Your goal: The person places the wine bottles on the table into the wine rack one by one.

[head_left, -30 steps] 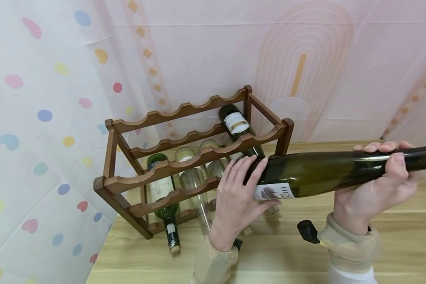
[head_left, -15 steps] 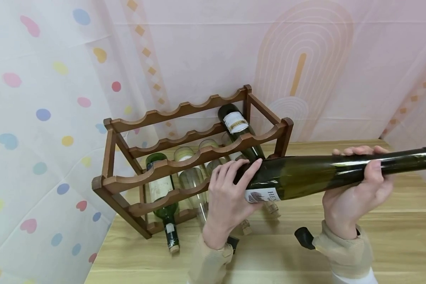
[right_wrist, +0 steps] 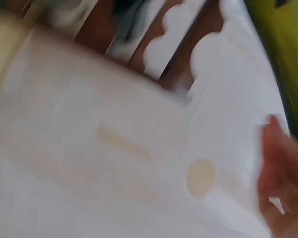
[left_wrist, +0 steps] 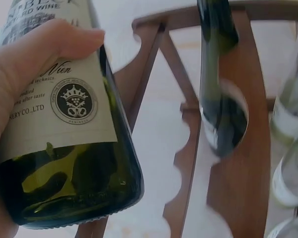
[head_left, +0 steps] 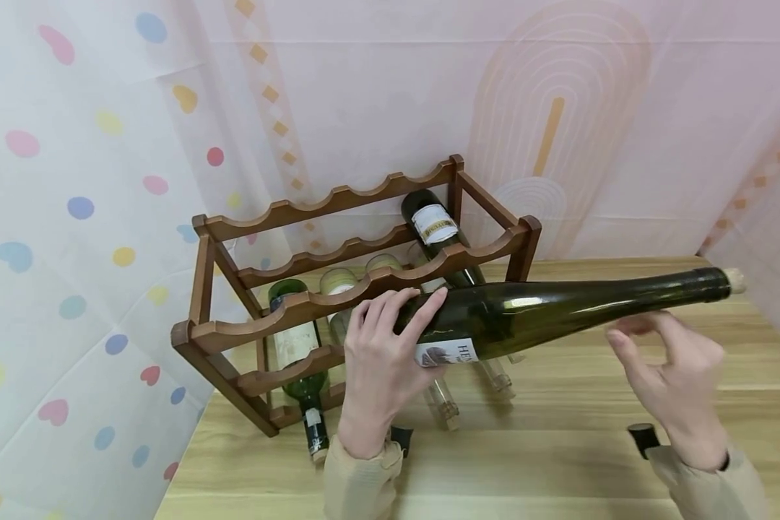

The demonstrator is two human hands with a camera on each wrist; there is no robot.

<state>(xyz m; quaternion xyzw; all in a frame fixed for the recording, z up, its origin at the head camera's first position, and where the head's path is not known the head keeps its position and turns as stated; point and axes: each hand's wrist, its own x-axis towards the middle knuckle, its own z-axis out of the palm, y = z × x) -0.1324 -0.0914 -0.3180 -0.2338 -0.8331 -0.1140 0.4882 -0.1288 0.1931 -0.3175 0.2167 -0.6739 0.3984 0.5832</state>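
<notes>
In the head view, a dark green wine bottle (head_left: 526, 318) lies nearly level in the air in front of the rack, its corked neck pointing right. My left hand (head_left: 380, 368) grips it near its base, fingers over the top. The left wrist view shows my thumb lying across the bottle's pale label (left_wrist: 74, 109). Below the neck is my right hand (head_left: 676, 383), holding nothing, its fingers loosely bent and apart from the glass. Behind the bottle stands a brown wooden wine rack (head_left: 364, 292), partly hidden by my left hand and the bottle.
A green bottle (head_left: 295, 347) rests in the rack's left side, neck forward. A dark bottle with a white label (head_left: 434, 224) lies at upper right. Several clear glass bottles (head_left: 440, 404) sit lower, corks over the wooden table (head_left: 526, 477). A patterned curtain (head_left: 364, 87) hangs behind.
My right hand has let go of the bottle's neck and dropped below it, baring the cork. My left hand has carried the bottle to the left.
</notes>
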